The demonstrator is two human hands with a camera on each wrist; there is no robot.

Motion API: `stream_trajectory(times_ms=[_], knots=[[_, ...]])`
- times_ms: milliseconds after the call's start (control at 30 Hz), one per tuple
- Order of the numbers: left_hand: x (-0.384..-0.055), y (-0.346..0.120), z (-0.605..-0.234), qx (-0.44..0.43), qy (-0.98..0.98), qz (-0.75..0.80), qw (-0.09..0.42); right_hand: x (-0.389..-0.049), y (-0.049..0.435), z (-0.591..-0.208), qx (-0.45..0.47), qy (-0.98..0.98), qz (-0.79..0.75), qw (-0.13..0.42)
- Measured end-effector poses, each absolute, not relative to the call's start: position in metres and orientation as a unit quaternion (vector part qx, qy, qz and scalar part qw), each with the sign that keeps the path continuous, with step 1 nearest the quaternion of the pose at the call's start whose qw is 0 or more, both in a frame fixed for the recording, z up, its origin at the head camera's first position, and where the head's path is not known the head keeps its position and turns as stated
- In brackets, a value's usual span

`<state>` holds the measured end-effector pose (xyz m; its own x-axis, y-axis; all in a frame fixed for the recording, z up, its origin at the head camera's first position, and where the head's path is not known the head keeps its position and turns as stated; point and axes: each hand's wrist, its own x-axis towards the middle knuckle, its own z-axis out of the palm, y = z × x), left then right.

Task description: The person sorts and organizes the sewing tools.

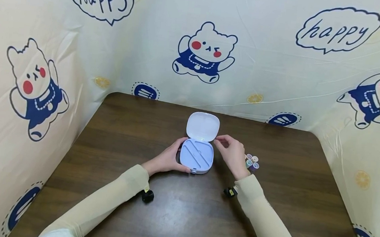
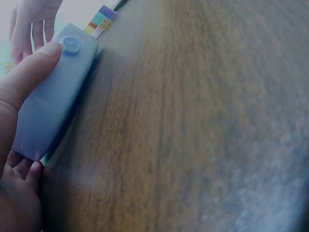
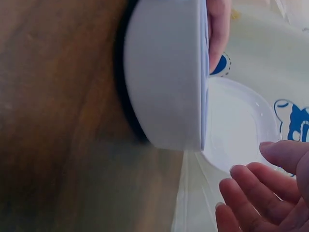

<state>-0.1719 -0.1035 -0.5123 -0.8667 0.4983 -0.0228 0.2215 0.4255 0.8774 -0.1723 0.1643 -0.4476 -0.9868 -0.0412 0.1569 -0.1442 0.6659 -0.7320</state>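
Note:
A pale blue box (image 1: 196,157) sits on the table with its white lid (image 1: 203,126) raised behind it. Diagonal ridges cross the box's blue inner surface. My left hand (image 1: 169,159) grips the box from the left, its thumb at the front beside a round button (image 2: 71,45) and its other fingers around the far side. To the right of the lid's lower edge hovers my right hand (image 1: 231,152); in the right wrist view its fingers (image 3: 260,186) are loosely bent with nothing visible between them. Whether the thumb touches the lid (image 3: 236,121) is unclear.
Several small coloured cylinders (image 1: 255,165) with pale round tops stand right of my right hand, partly hidden by it. The brown wooden table (image 1: 174,215) ends at a patterned cloth (image 1: 265,76) hanging behind and at both sides.

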Motion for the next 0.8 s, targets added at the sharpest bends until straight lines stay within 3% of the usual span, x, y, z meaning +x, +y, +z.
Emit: stream_trajectory(times_ms=[800], knots=[[-0.173, -0.103, -0.515, 0.215, 0.84, 0.477, 0.146, -0.133, 0.144, -0.468, 0.142, -0.955, 0.248, 0.084]])
